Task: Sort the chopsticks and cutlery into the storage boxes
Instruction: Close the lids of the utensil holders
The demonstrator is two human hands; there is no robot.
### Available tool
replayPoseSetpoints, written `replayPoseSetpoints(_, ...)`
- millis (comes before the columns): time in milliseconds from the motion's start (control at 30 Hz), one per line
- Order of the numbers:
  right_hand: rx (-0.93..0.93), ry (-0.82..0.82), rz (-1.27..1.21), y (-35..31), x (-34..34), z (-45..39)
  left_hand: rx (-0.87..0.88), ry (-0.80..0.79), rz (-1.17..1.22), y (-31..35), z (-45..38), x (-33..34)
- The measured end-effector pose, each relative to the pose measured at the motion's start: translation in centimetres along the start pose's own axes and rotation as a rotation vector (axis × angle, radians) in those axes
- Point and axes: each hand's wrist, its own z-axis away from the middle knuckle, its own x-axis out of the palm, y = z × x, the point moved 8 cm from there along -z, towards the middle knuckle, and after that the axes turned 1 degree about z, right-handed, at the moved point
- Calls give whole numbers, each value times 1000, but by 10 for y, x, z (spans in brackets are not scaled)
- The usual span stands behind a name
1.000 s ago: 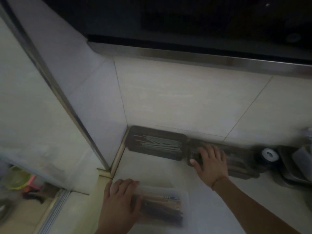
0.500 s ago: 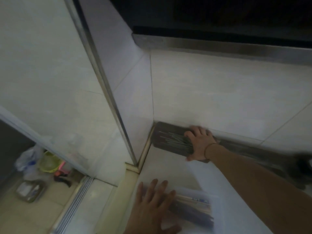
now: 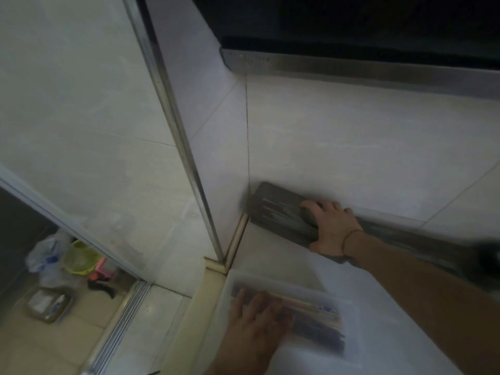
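Note:
A dark grey storage box (image 3: 273,209) with light chopsticks in it lies in the counter's back corner against the tiled wall. My right hand (image 3: 334,228) grips its right end, fingers curled over the far rim and thumb at the near side. A second grey box (image 3: 392,234) runs along the wall behind my forearm. Near the front edge sits a clear plastic box (image 3: 349,347) holding a bundle of dark and wooden chopsticks (image 3: 316,320). My left hand (image 3: 257,320) rests flat on its left part, fingers spread.
A metal door frame (image 3: 189,169) rises at the counter's left end. Beyond it, on the floor, lie a green bowl (image 3: 79,257), plastic bags and a small tray. A steel-edged dark hood (image 3: 351,66) hangs above. A dark object (image 3: 488,257) sits at the right edge.
My right hand moved left from the second grey box to the right end of the corner box and took hold of it. My left hand stayed on the clear box. The view swung left.

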Motion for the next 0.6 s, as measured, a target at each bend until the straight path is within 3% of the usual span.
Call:
replayPoseSetpoints(300,108,183,-41,57,-112,76,-157,-33,147,-45,-78,17)
replayPoseSetpoints(600,232,207,-36,98,-120,130,-158,0,218,-92,-156,30)
